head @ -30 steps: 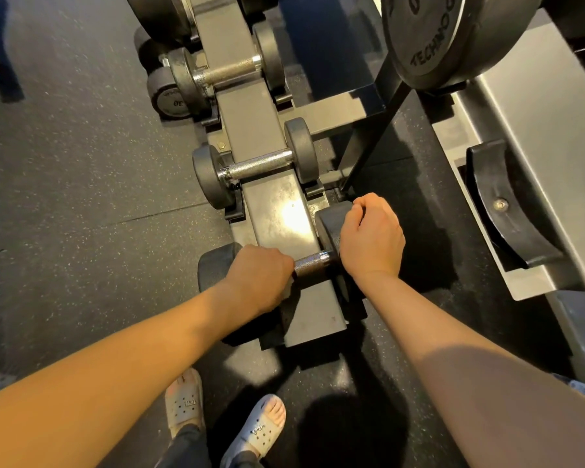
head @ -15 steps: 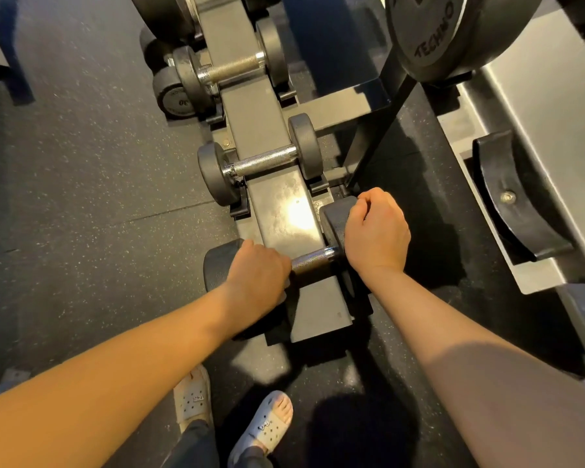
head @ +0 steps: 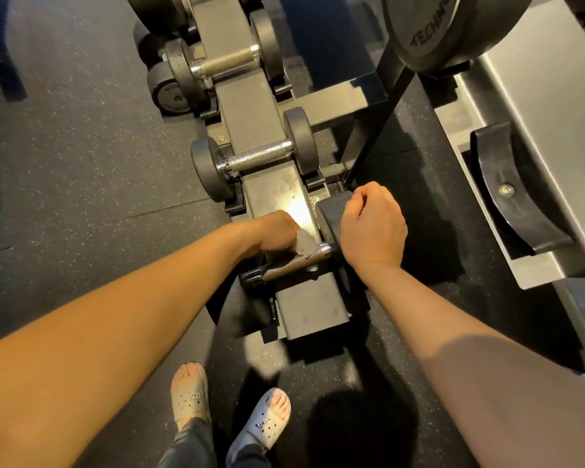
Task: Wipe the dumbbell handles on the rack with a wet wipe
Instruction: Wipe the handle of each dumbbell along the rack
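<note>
Wipe (head: 305, 244) sat bunched in my left hand (head: 277, 233) against the mid-frame handle (head: 289, 266); my right hand (head: 374, 228) curled over the head (head: 328, 214).

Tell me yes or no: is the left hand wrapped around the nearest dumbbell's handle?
No: the left hand grips the wipe just beyond the handle, most of which shows bare.

wet wipe (head: 304, 243): mostly inside left hand (head: 277, 234) | nearest dumbbell (head: 291, 266): left head behind forearm (head: 149, 315) | weight plate (head: 429, 28): cut by top edge
</note>
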